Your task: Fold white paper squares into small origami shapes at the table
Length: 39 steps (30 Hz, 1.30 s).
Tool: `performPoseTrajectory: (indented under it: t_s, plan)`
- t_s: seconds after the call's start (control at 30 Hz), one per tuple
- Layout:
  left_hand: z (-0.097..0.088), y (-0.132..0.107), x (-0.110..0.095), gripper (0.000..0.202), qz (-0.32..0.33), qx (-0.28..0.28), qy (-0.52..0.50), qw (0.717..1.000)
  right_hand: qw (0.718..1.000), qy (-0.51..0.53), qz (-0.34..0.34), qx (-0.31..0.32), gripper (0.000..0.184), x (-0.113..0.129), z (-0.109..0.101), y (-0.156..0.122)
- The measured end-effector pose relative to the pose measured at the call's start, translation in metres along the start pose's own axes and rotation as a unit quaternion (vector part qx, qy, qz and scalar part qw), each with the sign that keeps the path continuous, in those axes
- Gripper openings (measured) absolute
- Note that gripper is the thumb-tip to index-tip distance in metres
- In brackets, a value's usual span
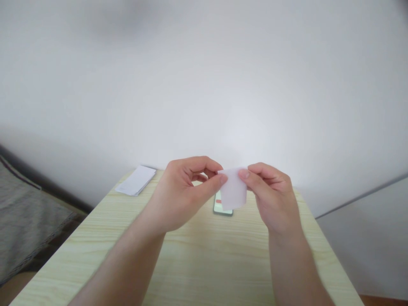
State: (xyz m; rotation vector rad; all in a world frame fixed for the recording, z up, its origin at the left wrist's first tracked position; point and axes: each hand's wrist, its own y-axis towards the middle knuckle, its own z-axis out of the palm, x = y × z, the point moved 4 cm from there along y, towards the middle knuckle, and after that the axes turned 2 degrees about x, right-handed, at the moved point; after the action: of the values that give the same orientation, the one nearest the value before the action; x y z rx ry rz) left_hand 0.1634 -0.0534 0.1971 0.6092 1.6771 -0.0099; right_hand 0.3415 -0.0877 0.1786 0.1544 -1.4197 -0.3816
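A small white piece of paper [234, 191] is held up above the table, slightly curved. My left hand [188, 191] pinches its upper left corner between thumb and fingers. At the upper right corner, my right hand [274, 193] grips it the same way, thumb in front. Behind and below the paper lies a phone [223, 211] with a lit screen; the paper and my left hand hide much of it. A stack of white paper sheets [136, 180] rests at the table's back left.
The light wooden table [204, 263] stands against a white wall [204, 85]. To the left, beyond the table's edge, is a grey fabric surface [32, 221]. A pale panel [369, 238] rises on the right side.
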Motion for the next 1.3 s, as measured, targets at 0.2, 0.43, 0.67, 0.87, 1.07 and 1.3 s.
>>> performPoseTrajectory:
  t_s: [0.2, 0.43, 0.67, 0.87, 1.07, 1.3]
  plan:
    - [-0.002, 0.002, 0.001, 0.014, 0.008, -0.015, 0.007, 1.0, 0.998, -0.042, 0.026, 0.024, 0.015, -0.001, -0.003, 0.0]
    - [-0.005, 0.003, 0.001, 0.014, 0.027, -0.046, 0.015, 0.998, 0.995, -0.074, 0.04, 0.059, 0.019, -0.002, -0.009, -0.001]
    - [-0.004, 0.003, 0.001, 0.015, 0.024, -0.046, 0.016, 0.999, 0.993, -0.106, 0.026, 0.048, 0.024, -0.002, -0.009, -0.002]
    - [-0.004, 0.005, 0.004, 0.017, 0.023, -0.056, -0.008, 0.998, 0.99, -0.099, 0.055, 0.081, 0.024, -0.004, -0.008, -0.001]
    - [-0.006, 0.007, 0.006, 0.019, 0.033, -0.084, -0.006, 0.996, 0.988, -0.107, 0.065, 0.085, 0.028, -0.007, -0.01, 0.0]
    - [-0.006, 0.008, 0.006, 0.016, 0.02, -0.064, -0.006, 0.998, 0.982, -0.168, 0.045, 0.079, 0.028, -0.005, -0.013, 0.001]
